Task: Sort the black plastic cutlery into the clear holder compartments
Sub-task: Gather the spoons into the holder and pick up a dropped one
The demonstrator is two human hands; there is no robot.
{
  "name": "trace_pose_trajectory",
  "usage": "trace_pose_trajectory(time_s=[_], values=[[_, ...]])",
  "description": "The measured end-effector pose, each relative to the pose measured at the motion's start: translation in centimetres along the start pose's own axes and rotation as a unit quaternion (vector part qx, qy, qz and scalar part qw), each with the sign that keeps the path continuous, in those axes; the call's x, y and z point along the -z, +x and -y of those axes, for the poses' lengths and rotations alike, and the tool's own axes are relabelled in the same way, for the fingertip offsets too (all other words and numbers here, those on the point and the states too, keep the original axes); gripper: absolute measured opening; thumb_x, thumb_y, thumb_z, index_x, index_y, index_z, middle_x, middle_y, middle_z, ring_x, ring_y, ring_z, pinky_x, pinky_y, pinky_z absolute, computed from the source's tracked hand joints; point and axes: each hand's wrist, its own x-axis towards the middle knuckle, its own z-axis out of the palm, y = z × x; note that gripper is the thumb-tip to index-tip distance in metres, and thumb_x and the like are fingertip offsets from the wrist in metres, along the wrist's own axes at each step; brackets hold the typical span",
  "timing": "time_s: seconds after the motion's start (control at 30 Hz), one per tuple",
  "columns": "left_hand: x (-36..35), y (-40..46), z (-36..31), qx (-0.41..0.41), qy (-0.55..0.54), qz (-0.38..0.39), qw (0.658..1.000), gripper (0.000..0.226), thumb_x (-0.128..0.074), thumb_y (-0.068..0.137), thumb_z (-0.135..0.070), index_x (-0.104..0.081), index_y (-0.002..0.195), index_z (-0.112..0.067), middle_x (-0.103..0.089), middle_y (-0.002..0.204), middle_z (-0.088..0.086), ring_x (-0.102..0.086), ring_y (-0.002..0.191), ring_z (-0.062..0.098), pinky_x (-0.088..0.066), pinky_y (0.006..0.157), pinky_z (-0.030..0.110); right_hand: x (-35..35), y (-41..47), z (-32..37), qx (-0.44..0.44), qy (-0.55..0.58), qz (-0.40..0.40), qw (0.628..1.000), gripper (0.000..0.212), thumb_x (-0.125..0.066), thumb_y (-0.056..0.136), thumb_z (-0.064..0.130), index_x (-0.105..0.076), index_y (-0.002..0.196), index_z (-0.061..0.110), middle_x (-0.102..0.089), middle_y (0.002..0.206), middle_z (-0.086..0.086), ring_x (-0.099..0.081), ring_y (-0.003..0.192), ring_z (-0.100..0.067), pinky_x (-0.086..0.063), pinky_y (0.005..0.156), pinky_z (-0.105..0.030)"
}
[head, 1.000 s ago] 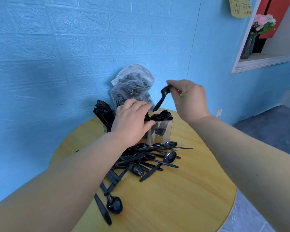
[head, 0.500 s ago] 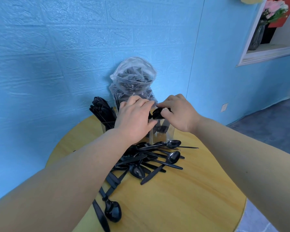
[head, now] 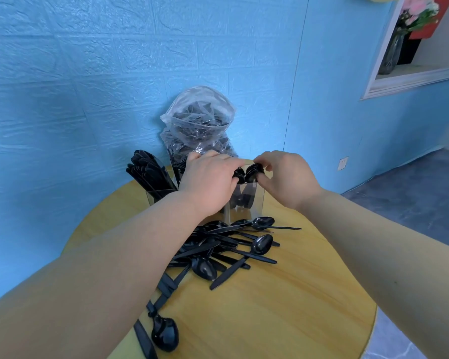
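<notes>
A clear holder [head: 255,204] stands at the far side of the round wooden table [head: 283,307]. Its right compartment holds stacked black spoons [head: 252,171]; its left compartment holds black knives [head: 148,172]. My left hand [head: 209,185] lies over the holder's middle, fingers curled against the spoon bowls. My right hand [head: 285,177] pinches the top of the spoon stack between thumb and fingers. A loose pile of black cutlery [head: 218,252] lies in front of the holder, and one spoon [head: 165,335] lies nearer the table's front edge.
A clear plastic bag [head: 200,128] with more black cutlery leans against the blue wall behind the holder. A wall niche with a flower vase [head: 399,45] is at the upper right. The table edge drops off at the right to grey floor.
My right hand came down from above with a spoon and now pinches the spoon stack in the right compartment. My left hand stayed on the holder.
</notes>
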Motion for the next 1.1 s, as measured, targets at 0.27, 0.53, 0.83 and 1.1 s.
trace_pose_trajectory(time_s=[0.27,0.53,0.83,1.1], values=[[-0.2,-1.5,-0.3,-0.028,-0.023,-0.043,0.998,0.046,-0.061,0.087,-0.039,-0.054,0.131,-0.029,-0.061,0.124,-0.011,-0.045,0.122,0.021,-0.031,0.094,0.042,-0.1,-2.1,0.0,0.020,0.045,-0.021,0.999,0.052,-0.059,0.086,0.025,-0.046,0.136,0.023,-0.052,0.128,0.002,-0.054,0.109,-0.018,-0.045,0.086,-0.031],[0.0,-6.6,-0.7,-0.043,-0.055,-0.084,0.994,0.044,-0.071,0.079,-0.034,-0.063,0.121,-0.024,-0.062,0.120,-0.009,-0.048,0.114,0.021,-0.040,0.088,0.041,-0.3,-7.5,2.1,0.032,0.119,-0.066,0.990,0.045,-0.053,0.078,0.016,-0.059,0.123,0.018,-0.060,0.114,0.002,-0.056,0.099,-0.016,-0.039,0.079,-0.022],[0.9,-16.4,0.8,0.091,-0.096,0.057,0.990,0.036,-0.049,0.094,-0.036,-0.057,0.128,-0.028,-0.057,0.128,-0.013,-0.041,0.126,0.013,-0.034,0.104,0.037,-3.6,-13.7,4.9,-0.001,0.029,0.097,0.995,0.050,-0.049,0.089,0.025,-0.046,0.139,0.022,-0.061,0.119,0.006,-0.034,0.117,-0.018,-0.037,0.093,-0.025],[1.6,-22.7,2.8,0.153,-0.115,0.106,0.976,0.056,-0.035,0.070,-0.024,-0.064,0.118,-0.030,-0.053,0.126,-0.021,-0.033,0.127,0.011,-0.030,0.108,0.041,-5.1,-15.9,5.6,0.042,-0.028,0.008,0.999,0.018,-0.072,0.075,0.022,-0.072,0.092,0.017,-0.067,0.080,0.001,-0.050,0.082,-0.029,-0.052,0.067,-0.040]])
